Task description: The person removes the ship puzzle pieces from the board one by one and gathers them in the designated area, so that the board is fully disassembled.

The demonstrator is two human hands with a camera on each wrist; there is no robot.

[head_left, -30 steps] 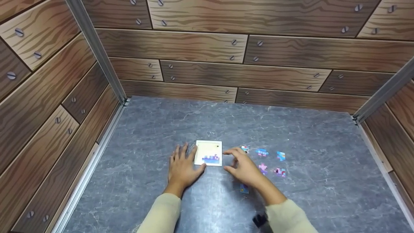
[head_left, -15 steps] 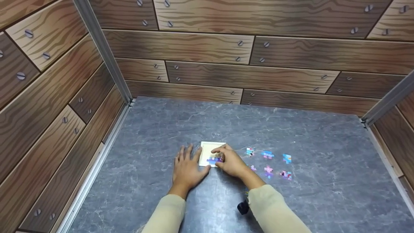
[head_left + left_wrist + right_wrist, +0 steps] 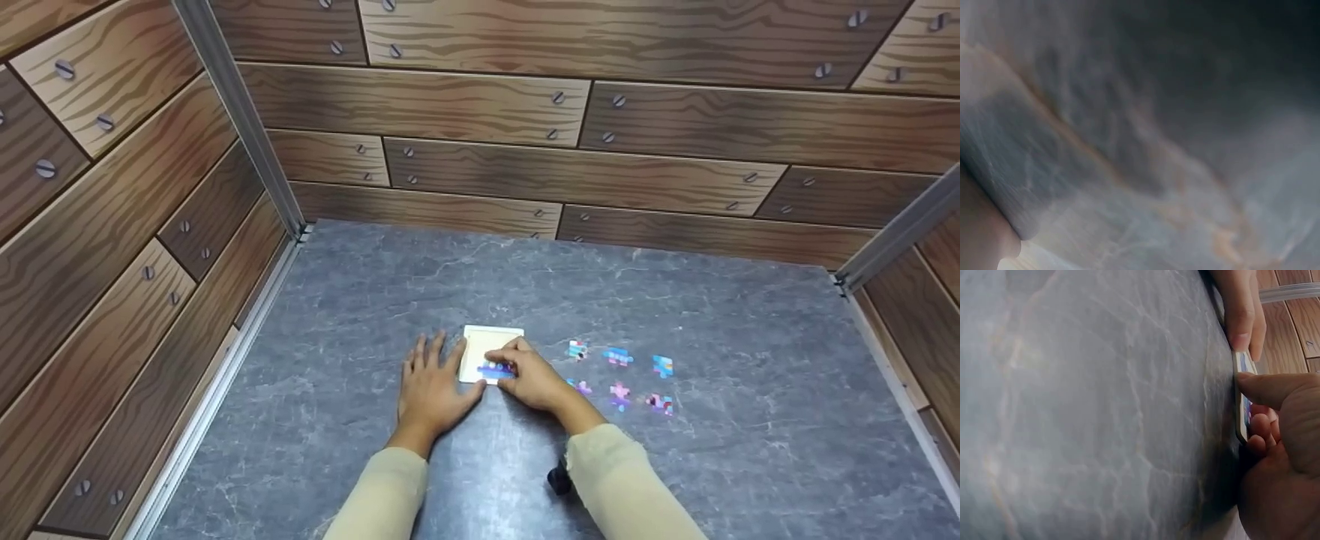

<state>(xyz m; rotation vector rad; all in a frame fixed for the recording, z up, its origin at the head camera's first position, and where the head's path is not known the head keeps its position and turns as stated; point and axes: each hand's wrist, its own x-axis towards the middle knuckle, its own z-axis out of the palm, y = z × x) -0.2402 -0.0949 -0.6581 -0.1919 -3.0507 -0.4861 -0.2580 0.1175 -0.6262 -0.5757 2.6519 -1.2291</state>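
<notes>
A small pale puzzle tray (image 3: 491,339) lies on the grey marbled tabletop, with joined blue and purple jigsaw pieces (image 3: 491,371) along its near edge. My left hand (image 3: 435,386) rests flat with spread fingers, its index finger and thumb against the tray's left side and near corner. Over the tray's right part, my right hand (image 3: 534,379) has curled fingers, the index finger bent above the joined pieces. In the right wrist view its thumb (image 3: 1266,389) touches the tray rim (image 3: 1239,405) and its other fingertips touch the far side. Whether it pinches a piece is hidden.
Several loose jigsaw pieces (image 3: 619,394) lie in two rows right of the tray. A black object (image 3: 559,478) shows beside the right sleeve (image 3: 622,480). Wood-patterned walls (image 3: 465,105) enclose the tabletop (image 3: 735,450). The left wrist view is mostly blurred.
My right hand has moved left from beside the tray to over its right part, and has stayed there since half a second ago. The left hand has kept its place on the tray.
</notes>
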